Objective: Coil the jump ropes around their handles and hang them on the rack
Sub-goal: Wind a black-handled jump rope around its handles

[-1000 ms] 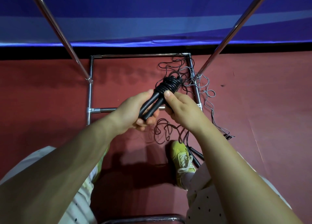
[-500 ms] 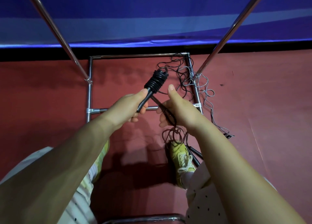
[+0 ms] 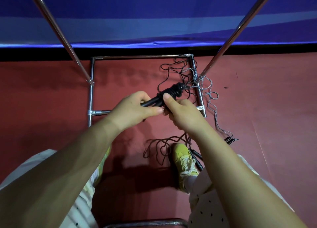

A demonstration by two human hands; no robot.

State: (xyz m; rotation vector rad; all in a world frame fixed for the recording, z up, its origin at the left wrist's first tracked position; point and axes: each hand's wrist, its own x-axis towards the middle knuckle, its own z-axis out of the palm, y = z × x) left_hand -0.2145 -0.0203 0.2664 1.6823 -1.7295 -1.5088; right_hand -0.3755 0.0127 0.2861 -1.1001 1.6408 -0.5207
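Note:
My left hand (image 3: pixel 135 108) grips the two black handles (image 3: pixel 151 102) of a jump rope, held side by side and pointing up and right. Black cord is coiled thickly around their far end (image 3: pixel 173 91). My right hand (image 3: pixel 182 113) holds the bundle just below the coil, thumb pressed on the wraps. The loose tail of the black cord (image 3: pixel 161 145) hangs from my right hand to the red floor. The chrome rack's base frame (image 3: pixel 91 97) lies on the floor beyond my hands, with its two slanted poles (image 3: pixel 56 30) rising left and right.
A tangle of grey and black rope (image 3: pixel 208 93) lies over the frame's right rail, with black handles (image 3: pixel 229 139) on the floor to the right. My yellow shoe (image 3: pixel 184 160) stands below the loose cord. A blue banner (image 3: pixel 154 18) backs the red floor. A chrome bar (image 3: pixel 145 223) crosses the bottom.
The right hand has come back up from the loose cord to the coil, laying another turn. The handles dropped lower and tilted more to the right.

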